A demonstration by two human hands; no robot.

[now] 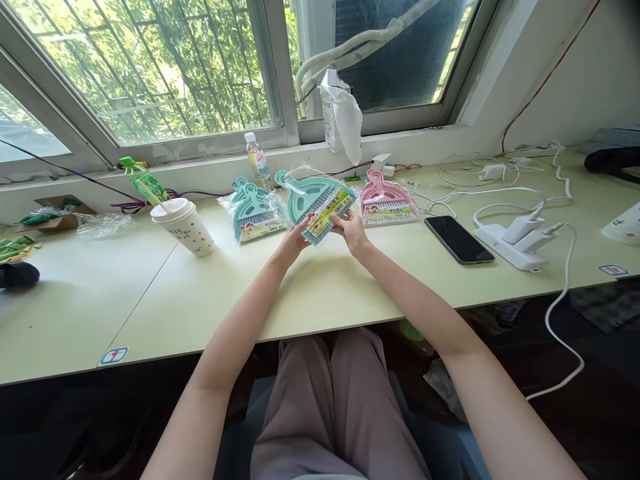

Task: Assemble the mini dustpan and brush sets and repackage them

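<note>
Both my hands hold up a teal mini dustpan-and-brush set (313, 197) in clear plastic wrap above the pale green desk (320, 287). My left hand (293, 243) grips its lower left edge, fingers closed. My right hand (353, 231) pinches the lower right corner by the yellow label. A second teal set (255, 215) lies on the desk to the left. A pink set (387, 200) lies to the right.
A white paper cup (186, 227) with a straw stands at the left. A black phone (459, 239) and a white power strip (517, 241) with chargers and cables lie at the right. A water bottle (259, 160) and a white bag (343, 117) stand by the window.
</note>
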